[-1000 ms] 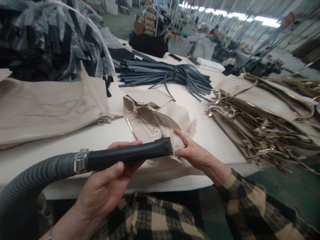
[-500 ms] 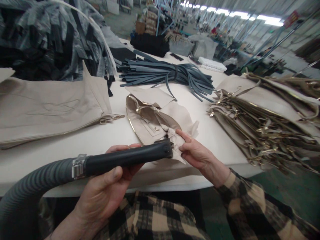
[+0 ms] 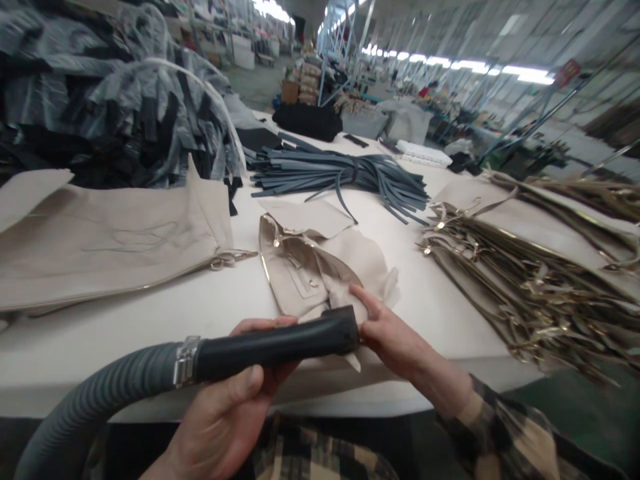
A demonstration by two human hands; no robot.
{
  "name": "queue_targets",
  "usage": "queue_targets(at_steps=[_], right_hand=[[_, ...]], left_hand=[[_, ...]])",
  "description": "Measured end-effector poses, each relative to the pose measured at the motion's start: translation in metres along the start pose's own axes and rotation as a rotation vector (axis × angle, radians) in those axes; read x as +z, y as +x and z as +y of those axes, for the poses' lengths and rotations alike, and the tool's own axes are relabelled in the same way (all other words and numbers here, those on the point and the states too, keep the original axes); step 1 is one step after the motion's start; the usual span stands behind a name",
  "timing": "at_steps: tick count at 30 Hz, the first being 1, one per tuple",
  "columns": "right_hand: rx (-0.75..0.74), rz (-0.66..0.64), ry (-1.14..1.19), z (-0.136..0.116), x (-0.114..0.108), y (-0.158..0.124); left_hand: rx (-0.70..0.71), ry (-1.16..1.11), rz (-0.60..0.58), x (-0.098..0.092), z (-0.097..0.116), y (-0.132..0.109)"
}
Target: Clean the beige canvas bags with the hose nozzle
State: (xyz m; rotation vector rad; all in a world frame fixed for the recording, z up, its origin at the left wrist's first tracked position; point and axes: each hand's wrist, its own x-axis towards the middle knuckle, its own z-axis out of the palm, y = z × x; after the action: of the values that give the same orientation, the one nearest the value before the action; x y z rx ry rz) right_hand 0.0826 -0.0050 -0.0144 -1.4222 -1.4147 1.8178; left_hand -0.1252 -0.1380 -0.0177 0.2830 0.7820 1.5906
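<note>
My left hand (image 3: 235, 407) is wrapped round the black tube of a vacuum hose (image 3: 275, 343), whose ribbed grey part (image 3: 115, 373) curves off to the lower left behind a metal clamp (image 3: 187, 361). The nozzle end lies against the near side of a beige bag (image 3: 310, 273) with a gold zip, its lining bunched out. My right hand (image 3: 395, 333) grips the bag's fabric at the nozzle, index finger stretched along the lining; the other fingertips are partly hidden.
A larger beige piece (image 3: 125, 233) lies left on the white table (image 3: 235, 313), with small scissors (image 3: 230, 259) at its corner. Behind is a bundle of blue-grey strips (image 3: 345, 170). Stacked beige bags (image 3: 540, 267) fill the right; plastic-wrapped black goods (image 3: 125, 107) rise at back left.
The view has tilted up, so the table things sit lower. The nozzle has shifted slightly right relative to the bag, nearer my right hand. Both hands keep their hold.
</note>
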Motion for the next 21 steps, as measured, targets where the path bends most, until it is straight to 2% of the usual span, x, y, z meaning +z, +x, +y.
queue_targets(at_steps=[2,6,8,10,13,16,18,21], right_hand=[[-0.076,-0.043,-0.256,-0.002,-0.011,0.001],[-0.465,0.042,-0.802,-0.026,-0.026,0.019],[-0.610,0.024,-1.039,-0.046,-0.017,0.036],[-0.663,-0.031,-1.249,-0.066,0.005,0.057],[-0.650,-0.054,-1.475,-0.092,0.052,0.093],[-0.523,-0.010,-1.543,-0.106,0.092,0.127],[-0.424,-0.007,-1.526,-0.114,0.106,0.146],[-0.309,-0.063,-1.484,-0.128,0.103,0.160]], left_hand=[[-0.026,-0.020,-0.005,-0.003,0.005,-0.004],[-0.015,-0.041,0.064,-0.008,0.020,-0.008],[0.002,-0.052,0.081,-0.011,0.023,-0.009],[-0.001,-0.071,0.076,-0.013,0.023,-0.009],[-0.026,-0.101,0.052,-0.016,0.019,-0.010],[-0.014,-0.119,0.043,-0.021,0.020,-0.012],[0.024,-0.127,0.057,-0.025,0.025,-0.011],[0.109,-0.148,0.081,-0.032,0.037,-0.002]])
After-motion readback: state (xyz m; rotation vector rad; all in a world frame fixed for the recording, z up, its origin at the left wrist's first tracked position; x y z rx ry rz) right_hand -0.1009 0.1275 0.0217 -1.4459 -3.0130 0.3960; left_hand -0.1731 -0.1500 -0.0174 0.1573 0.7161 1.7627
